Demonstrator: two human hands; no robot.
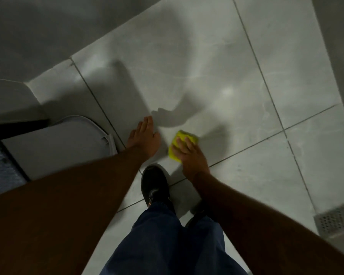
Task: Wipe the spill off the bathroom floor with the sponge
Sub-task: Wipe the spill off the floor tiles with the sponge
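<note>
Head view: the right hand (189, 155) lay palm down on the yellow sponge (182, 144), fingers spread over its top and pressing it onto the pale tiled bathroom floor (236, 80), just above a dark grout line. The left hand (144, 136) was released and held nothing, its flat palm and straight fingers resting on the floor just left of the sponge and apart from it. No spill could be made out on the tile, which showed only faint marbling, glare and the shadows of the arms. A white lidded bin (58, 143), closed so that its contents could not be seen, stood at the left against the wall, near the left forearm. A metal floor drain (331, 221) sat at the right edge, well apart from the sponge. Below the hands, a black shoe (154, 185) and blue trouser legs (163, 241) occupied the lower centre.
</note>
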